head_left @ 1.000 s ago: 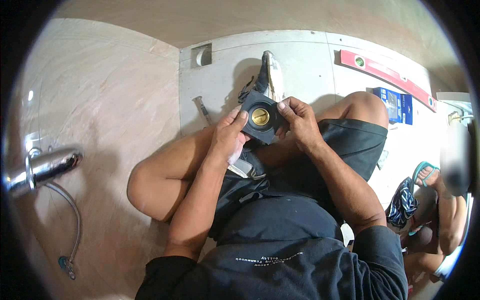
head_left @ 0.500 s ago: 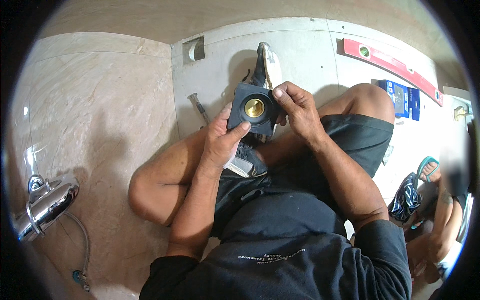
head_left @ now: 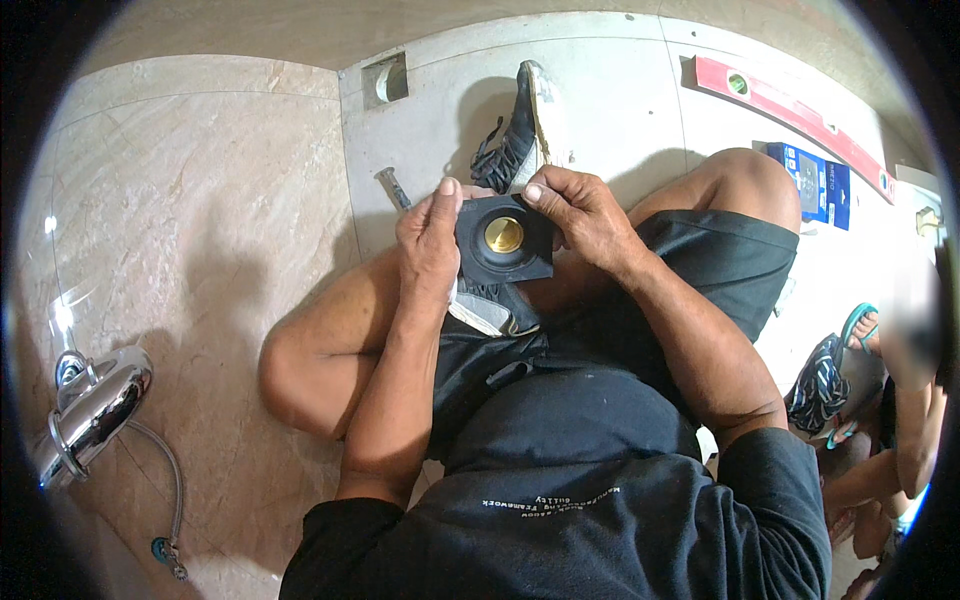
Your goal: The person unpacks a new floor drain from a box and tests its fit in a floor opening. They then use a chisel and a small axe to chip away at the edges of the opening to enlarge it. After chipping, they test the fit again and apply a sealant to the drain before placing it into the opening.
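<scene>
Both my hands hold a square black floor drain [head_left: 480, 262] above my crossed legs. Its face is turned up toward me, with a round recess and a gold-coloured disc [head_left: 503, 235] in the centre. My left hand [head_left: 430, 245] grips its left edge, the thumb pointing up alongside the corner and the other fingers mostly hidden behind. My right hand [head_left: 583, 215] pinches the upper right corner between thumb and fingers. Just beyond the drain is my black-and-white shoe [head_left: 515, 130]. A metal-headed tool [head_left: 395, 188] lies on the floor left of that shoe, partly hidden by my left hand.
A square floor opening with a pipe [head_left: 386, 80] is at the far left. A red spirit level [head_left: 795, 120] and a blue box [head_left: 812, 188] lie at the right. A chrome fixture with a hose [head_left: 95, 415] is at the left. Another person's arm [head_left: 915, 420] shows at the right.
My left thumb has moved from the drain's lower face up to its upper left side. The drain has turned slightly and sits a little lower. The person at right has shifted.
</scene>
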Motion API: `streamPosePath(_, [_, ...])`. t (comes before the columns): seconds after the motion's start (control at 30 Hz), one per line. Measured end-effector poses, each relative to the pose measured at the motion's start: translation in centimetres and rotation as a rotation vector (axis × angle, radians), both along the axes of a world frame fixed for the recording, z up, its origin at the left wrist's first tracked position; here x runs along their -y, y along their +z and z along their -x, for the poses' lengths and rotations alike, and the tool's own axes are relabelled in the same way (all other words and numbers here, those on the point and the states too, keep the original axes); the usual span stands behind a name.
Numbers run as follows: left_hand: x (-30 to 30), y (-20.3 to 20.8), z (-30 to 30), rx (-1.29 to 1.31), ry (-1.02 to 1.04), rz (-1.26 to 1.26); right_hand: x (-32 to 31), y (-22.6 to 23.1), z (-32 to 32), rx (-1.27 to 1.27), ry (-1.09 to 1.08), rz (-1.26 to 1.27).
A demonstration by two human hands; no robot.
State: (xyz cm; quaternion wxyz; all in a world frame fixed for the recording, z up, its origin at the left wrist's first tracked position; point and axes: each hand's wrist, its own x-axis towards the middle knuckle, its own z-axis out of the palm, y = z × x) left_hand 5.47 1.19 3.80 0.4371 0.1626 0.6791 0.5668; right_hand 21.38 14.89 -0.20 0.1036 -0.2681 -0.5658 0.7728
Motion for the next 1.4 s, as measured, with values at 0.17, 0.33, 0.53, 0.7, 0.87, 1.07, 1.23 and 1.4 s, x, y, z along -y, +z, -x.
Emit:
streamPosePath(0.17, [0.0, 0.1, 0.3, 0.19, 0.184, -0.022, -0.1, 0.2, 0.3, -0.049, -0.021, 0.095])
streamPosePath(0.33, [1.0, -0.2, 0.7, 0.38, 0.083, 0.015, 0.1, 0.7, 0.6, 0.046, -0.073, 0.073])
streamPosePath(0.53, [0.5, -0.6, 0.3, 0.44, 0.097, 0.07, 0.0, 0.0, 0.4, 0.057, -0.109, 0.107])
streamPosePath(0.7, [0.7, -1.0, 0.6, 0.479, 0.11, 0.023, 0.2, -0.3, 0.7, 0.056, -0.137, 0.141])
streamPosePath(0.87, [0.8, -0.5, 0.9, 0.326, 0.077, 0.04, -0.2, -0.8, 0.7, 0.049, -0.171, 0.098])
streamPosePath(1.07, [1.0, -0.6, 0.8, 0.143, 0.111, 0.0, -0.8, -1.1, 0.8, -0.031, -0.202, 0.199])
streamPosePath(1.23, [1.4, -1.7, 1.1, 0.009, 0.249, -0.055, -0.5, -1.2, 1.3, -0.045, -0.219, 0.229])
streamPosePath(1.4, [1.1, -1.9, 0.9, 0.055, 0.266, -0.141, -0.5, -1.7, 1.1, -0.066, -0.181, 0.228])
